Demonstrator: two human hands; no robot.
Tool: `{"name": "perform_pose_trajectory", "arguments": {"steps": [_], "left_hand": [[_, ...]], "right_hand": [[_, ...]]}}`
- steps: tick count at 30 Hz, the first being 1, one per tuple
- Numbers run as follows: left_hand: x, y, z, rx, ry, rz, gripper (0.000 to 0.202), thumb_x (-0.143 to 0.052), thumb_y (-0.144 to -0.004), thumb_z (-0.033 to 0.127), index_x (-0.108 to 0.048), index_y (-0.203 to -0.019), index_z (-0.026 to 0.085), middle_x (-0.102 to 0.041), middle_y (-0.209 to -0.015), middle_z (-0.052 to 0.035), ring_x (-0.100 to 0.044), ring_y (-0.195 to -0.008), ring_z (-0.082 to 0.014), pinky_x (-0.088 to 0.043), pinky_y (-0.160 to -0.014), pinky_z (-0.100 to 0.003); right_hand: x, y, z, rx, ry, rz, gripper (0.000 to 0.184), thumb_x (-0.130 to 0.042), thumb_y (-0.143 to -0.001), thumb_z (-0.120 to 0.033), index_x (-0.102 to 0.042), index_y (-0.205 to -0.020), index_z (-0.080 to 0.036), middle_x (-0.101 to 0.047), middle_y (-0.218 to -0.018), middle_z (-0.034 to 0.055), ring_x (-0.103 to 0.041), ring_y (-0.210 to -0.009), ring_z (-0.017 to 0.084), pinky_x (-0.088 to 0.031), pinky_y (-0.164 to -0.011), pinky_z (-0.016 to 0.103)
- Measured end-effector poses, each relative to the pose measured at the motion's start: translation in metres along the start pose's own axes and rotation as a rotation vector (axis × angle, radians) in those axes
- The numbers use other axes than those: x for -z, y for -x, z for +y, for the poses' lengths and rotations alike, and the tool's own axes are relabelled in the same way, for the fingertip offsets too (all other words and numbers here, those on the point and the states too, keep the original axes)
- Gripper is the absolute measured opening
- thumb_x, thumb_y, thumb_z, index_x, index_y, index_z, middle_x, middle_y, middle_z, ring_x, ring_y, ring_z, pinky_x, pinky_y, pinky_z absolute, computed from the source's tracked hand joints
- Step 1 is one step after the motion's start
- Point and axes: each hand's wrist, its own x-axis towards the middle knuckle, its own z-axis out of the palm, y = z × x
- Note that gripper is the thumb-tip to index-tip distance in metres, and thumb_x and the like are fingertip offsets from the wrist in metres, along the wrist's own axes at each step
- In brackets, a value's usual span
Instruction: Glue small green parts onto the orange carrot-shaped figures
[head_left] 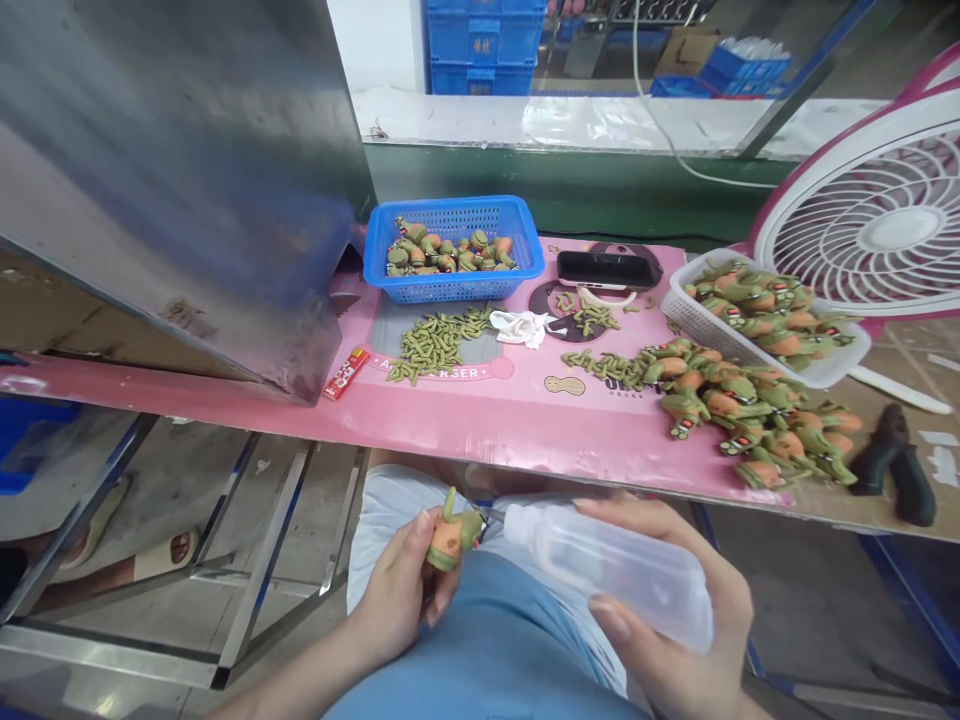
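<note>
Below the table edge, over my lap, my left hand is closed round a small green and orange turtle figure. A clear plastic squeeze bottle lies in my right hand, whose fingers wrap it. The bottle's thin metal nozzle touches the figure's side. On the pink mat above lie a heap of small green parts and a pile of the same turtle figures.
A blue basket with figures stands at the back, a white basket with more at the right. A white cloth, a black phone, a pink-rimmed fan, a metal sheet at left and a black tool surround them.
</note>
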Motion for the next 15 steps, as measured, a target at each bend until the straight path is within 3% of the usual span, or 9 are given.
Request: {"name": "perform_pose_trajectory", "arguments": {"steps": [3,7,11,15], "left_hand": [[0.002,0.002,-0.002,-0.064,-0.045,-0.017,0.053,-0.039,-0.077,0.066,-0.052,-0.068,0.015,-0.036,-0.036,0.0078,-0.022,-0.031,-0.0062,-0.019,-0.034,-0.019],[0.003,0.003,-0.002,-0.067,-0.037,-0.038,0.053,-0.038,-0.079,0.065,-0.053,-0.069,0.015,-0.035,-0.037,0.0078,-0.023,-0.032,-0.0065,-0.018,-0.034,-0.02],[0.005,0.003,-0.002,-0.078,-0.023,-0.056,0.052,-0.038,-0.08,0.063,-0.054,-0.07,0.015,-0.036,-0.039,0.0076,-0.023,-0.033,-0.0063,-0.018,-0.034,-0.019],[0.006,0.003,-0.004,-0.088,-0.013,-0.065,0.048,-0.038,-0.083,0.058,-0.055,-0.071,0.015,-0.037,-0.039,0.0075,-0.023,-0.033,-0.0063,-0.019,-0.034,-0.019]], "right_hand": [[-0.002,0.002,-0.001,0.163,0.047,-0.012,0.029,-0.055,-0.083,-0.042,-0.059,-0.094,-0.015,-0.06,-0.07,0.007,-0.058,-0.056,0.019,-0.048,-0.047,0.029],[-0.006,0.005,0.002,0.337,-0.051,-0.061,0.031,-0.049,-0.085,-0.034,-0.053,-0.105,-0.01,-0.047,-0.055,0.0013,-0.05,-0.045,0.018,-0.037,-0.036,0.029],[-0.011,0.006,0.002,0.34,-0.085,-0.095,0.029,-0.048,-0.086,-0.03,-0.052,-0.104,-0.008,-0.045,-0.056,0.0021,-0.041,-0.041,0.015,-0.031,-0.034,0.028],[-0.01,0.006,0.001,0.343,-0.091,-0.126,0.027,-0.047,-0.087,-0.027,-0.052,-0.105,-0.007,-0.046,-0.056,0.0028,-0.043,-0.043,0.015,-0.033,-0.034,0.028]]}}
